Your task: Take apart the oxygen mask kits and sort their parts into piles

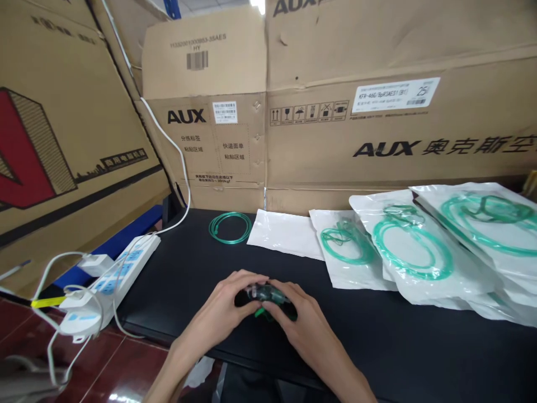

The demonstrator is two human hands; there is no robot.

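Near the front edge of the black table, my left hand (237,296) and my right hand (296,308) meet around a dark, shiny object (263,292), with thumbs in front and fingers curled behind. Both hands grip it from its two sides. A bit of bright green (260,312) shows under the thumbs; the rest is hidden by my fingers. Behind my hands lies a coiled green tube (230,228). To its right is a white packet (287,232), face plain.
Clear packets with green tubing (346,246) overlap in a pile on the right. A white power strip (126,268) with cables lies at the left. Cardboard boxes (218,151) stand along the back and left. The table's front edge runs just below my hands.
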